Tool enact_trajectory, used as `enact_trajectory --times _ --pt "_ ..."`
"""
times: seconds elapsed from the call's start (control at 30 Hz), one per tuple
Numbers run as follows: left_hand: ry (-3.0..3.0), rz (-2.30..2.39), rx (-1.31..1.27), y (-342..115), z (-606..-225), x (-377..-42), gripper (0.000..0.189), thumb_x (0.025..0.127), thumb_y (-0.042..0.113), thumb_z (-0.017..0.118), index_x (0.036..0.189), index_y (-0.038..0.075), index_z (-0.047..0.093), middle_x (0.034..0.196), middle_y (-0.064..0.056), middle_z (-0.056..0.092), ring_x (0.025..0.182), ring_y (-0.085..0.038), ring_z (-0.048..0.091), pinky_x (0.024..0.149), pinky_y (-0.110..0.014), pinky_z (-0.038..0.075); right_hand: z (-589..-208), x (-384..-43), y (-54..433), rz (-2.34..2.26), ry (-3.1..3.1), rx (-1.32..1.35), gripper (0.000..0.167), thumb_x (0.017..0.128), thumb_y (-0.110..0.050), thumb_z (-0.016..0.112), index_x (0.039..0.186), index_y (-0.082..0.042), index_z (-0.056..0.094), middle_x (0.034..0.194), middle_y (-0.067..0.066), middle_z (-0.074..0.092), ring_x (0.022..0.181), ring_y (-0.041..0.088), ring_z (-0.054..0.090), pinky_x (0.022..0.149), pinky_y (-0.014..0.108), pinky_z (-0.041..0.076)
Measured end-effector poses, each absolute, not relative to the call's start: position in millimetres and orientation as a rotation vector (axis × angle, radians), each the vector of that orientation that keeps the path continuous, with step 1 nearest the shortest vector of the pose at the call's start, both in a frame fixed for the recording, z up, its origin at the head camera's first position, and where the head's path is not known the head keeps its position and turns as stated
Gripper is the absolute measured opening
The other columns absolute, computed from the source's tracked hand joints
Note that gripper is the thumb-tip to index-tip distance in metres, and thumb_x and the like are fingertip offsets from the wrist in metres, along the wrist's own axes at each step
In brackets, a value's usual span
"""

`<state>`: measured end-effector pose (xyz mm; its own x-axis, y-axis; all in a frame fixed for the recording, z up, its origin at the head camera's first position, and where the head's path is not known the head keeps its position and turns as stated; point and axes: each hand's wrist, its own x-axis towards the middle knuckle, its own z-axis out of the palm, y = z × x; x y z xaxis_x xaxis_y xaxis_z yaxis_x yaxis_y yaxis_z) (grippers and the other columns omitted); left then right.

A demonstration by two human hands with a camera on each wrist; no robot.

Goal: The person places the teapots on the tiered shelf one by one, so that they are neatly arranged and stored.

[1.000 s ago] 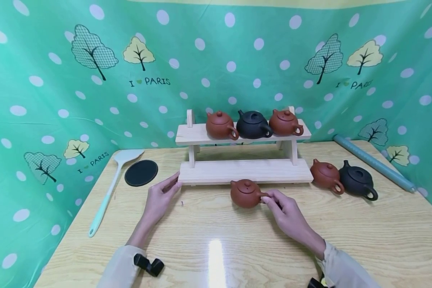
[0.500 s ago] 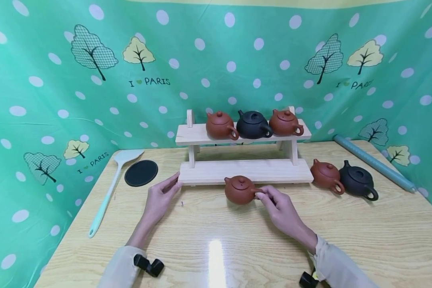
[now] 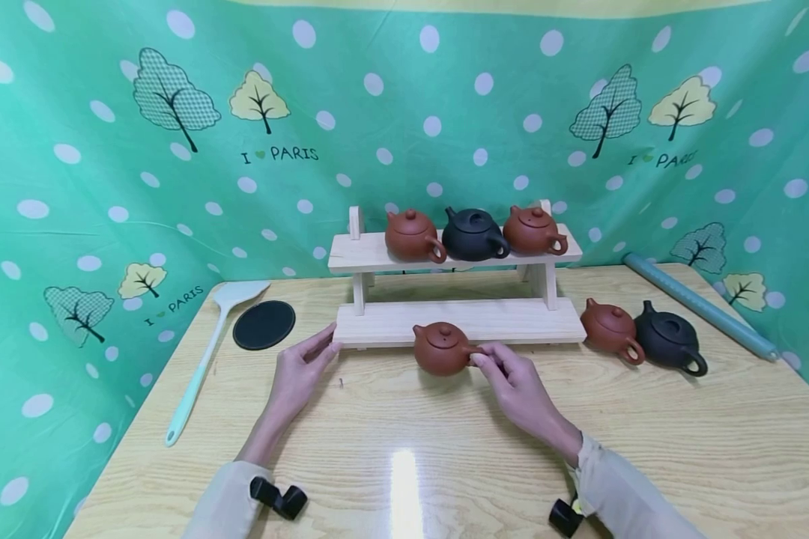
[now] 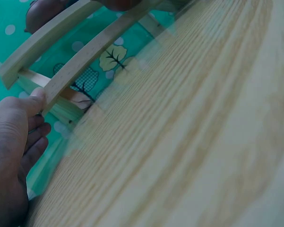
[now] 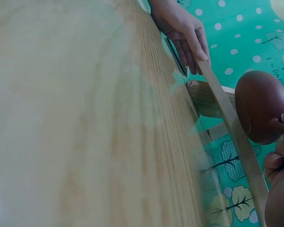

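A reddish-brown clay teapot (image 3: 441, 350) is held by its handle between the thumb and fingers of my right hand (image 3: 522, 389). It hangs upright at the front edge of the lower board, spout to the left, overlapping that edge in the head view. The right wrist view shows the teapot's rounded underside (image 5: 261, 106) beside the board. My left hand (image 3: 300, 374) grips the left end of the two-tier wooden shelf (image 3: 377, 323), thumb at the board's edge in the left wrist view. Two brown teapots (image 3: 413, 236) and a black one (image 3: 473, 233) stand on the upper board.
Right of the shelf, another brown teapot (image 3: 610, 328) and a black teapot (image 3: 669, 337) stand on the table. A rolled teal tube (image 3: 701, 305) lies at the back right. On the left are a spatula (image 3: 198, 374) and a black round mat (image 3: 264, 325).
My right hand has moved the brown teapot left and up toward the shelf's lower board. The left hand stays at the shelf's left end.
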<state>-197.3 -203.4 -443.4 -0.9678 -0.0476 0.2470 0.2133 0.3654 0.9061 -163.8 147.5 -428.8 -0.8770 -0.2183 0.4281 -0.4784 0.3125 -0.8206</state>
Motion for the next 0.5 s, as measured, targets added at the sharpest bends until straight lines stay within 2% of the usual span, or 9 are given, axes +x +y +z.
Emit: enact_trajectory --times 0.23,0.5 --pt "-2.386 -1.643 -0.153 -209 -455 -202 0.041 0.099 0.012 0.073 0.137 0.001 0.065 0.131 -0.018 0.067 0.120 -0.028 0.065 0.089 -0.009 0.051 -428 -170 143 1.603 -2.362 0.630 0.012 0.108 -0.010 0.057 0.102 -0.008 0.068 0.067 -0.005 0.042 0.054 0.007 0.034 0.047 0.025 0.031" --pt "-2.377 -1.644 -0.172 -200 -433 -190 0.038 0.099 0.004 0.070 0.135 -0.007 0.063 0.129 -0.025 0.065 0.119 -0.037 0.064 0.088 -0.008 0.050 -426 -176 136 1.602 -2.346 0.631 0.012 0.107 -0.011 0.059 0.101 -0.004 0.066 0.067 -0.004 0.044 0.054 0.008 0.035 0.048 0.023 0.030"
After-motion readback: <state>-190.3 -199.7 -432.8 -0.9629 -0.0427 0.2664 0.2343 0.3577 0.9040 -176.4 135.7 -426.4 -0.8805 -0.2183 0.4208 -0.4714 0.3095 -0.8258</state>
